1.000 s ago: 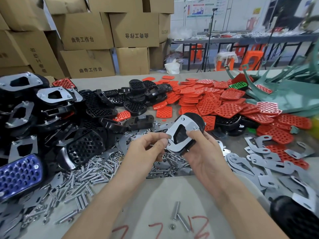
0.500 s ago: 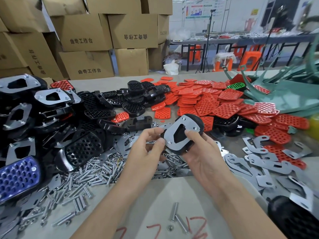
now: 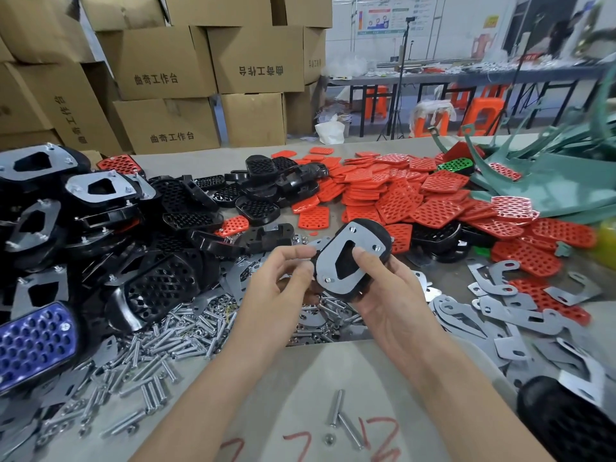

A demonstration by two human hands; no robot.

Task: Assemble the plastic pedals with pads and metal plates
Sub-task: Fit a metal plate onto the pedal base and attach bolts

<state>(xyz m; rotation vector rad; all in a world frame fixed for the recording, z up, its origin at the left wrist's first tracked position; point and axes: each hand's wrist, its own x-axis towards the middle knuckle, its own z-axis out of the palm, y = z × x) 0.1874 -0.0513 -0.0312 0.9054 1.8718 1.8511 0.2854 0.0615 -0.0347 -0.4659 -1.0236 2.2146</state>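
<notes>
Cluttered bench (image 3: 333, 378), one pedal (image 3: 381, 233) held up over the screw pile (image 3: 173, 341).
Your right hand (image 3: 390, 295) grips it plate-up, thumb pinning the metal plate (image 3: 333, 255), likely against slipping. Your left hand (image 3: 280, 278) pinches its left edge; any fastener there is hidden.

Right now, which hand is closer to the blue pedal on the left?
Left. The left hand is right of the blue pedal, past the loose bolts; the right hand lies farther right, holding a black pedal.

Stacked cardboard boxes (image 3: 156, 61) bear the printed characters 曲奇工作台, one inverted.
</notes>
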